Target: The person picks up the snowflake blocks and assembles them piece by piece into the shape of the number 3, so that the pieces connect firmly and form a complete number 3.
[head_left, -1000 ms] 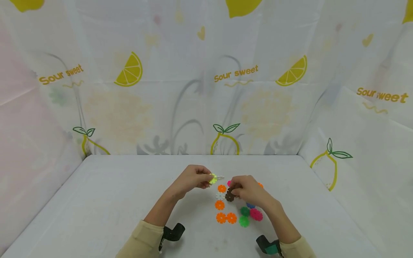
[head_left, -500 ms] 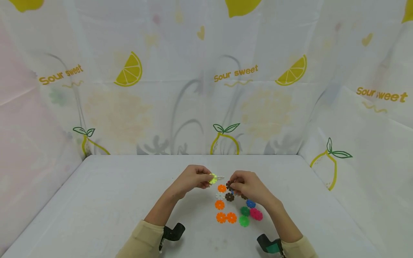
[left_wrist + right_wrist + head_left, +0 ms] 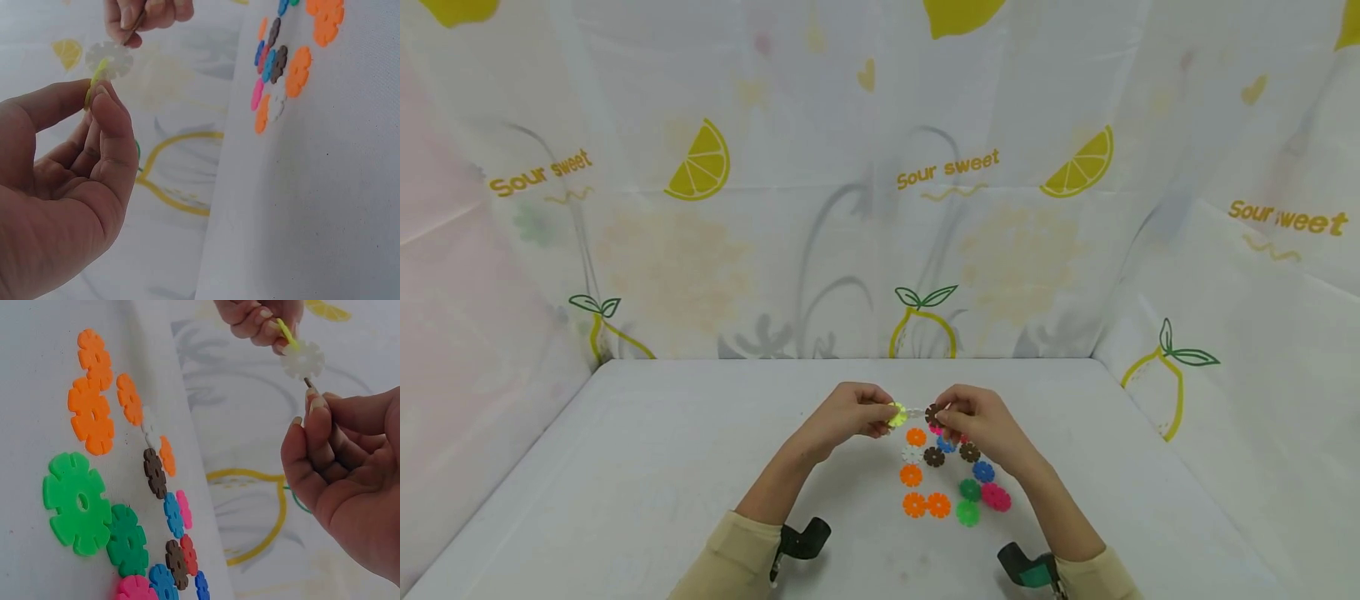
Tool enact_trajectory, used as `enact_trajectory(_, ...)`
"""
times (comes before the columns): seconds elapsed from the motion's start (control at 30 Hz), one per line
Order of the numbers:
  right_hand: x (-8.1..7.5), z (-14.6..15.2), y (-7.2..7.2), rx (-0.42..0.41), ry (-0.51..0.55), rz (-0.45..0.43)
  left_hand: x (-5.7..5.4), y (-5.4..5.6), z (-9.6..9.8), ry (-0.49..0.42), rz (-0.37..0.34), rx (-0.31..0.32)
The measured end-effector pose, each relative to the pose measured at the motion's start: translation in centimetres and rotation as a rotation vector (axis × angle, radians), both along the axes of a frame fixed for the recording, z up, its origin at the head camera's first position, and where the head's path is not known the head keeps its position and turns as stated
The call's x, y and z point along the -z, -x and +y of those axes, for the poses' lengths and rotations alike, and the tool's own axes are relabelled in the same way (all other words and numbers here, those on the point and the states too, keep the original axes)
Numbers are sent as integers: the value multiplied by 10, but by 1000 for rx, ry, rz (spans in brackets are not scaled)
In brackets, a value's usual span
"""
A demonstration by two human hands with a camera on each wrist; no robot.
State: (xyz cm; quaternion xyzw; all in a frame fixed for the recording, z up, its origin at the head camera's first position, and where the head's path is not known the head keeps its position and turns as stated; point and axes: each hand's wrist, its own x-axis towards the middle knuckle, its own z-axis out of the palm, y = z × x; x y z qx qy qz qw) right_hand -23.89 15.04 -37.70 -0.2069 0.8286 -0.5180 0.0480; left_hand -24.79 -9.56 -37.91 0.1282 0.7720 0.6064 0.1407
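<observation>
My left hand (image 3: 850,417) pinches a yellow notched snowflake disc (image 3: 897,414) between thumb and fingers, above the table. A whitish translucent disc (image 3: 303,361) is slotted crosswise into that yellow disc. On the other side my right hand (image 3: 983,423) pinches a brown snowflake disc (image 3: 932,414), its edge right at the rim of the whitish disc. In the right wrist view only a thin dark sliver of the brown disc shows past the right fingertips (image 3: 317,403). The left wrist view shows the yellow disc edge-on between thumb and forefinger.
Below the hands, loose discs lie on the white table (image 3: 700,483): several orange (image 3: 91,415), a white (image 3: 912,454), two brown (image 3: 155,473), light green (image 3: 77,503), dark green (image 3: 127,539), plus blue, pink and red ones. A lemon-print curtain (image 3: 820,250) stands behind.
My right hand has lifted a brown disc from the table pieces and brought it up and left to the whitish disc. The left hand has stayed almost still.
</observation>
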Motion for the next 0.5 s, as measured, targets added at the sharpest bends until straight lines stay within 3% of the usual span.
enact_trajectory(0.5,-1,-2,0,-16,95,-51,0,-1,3,-16,47,16)
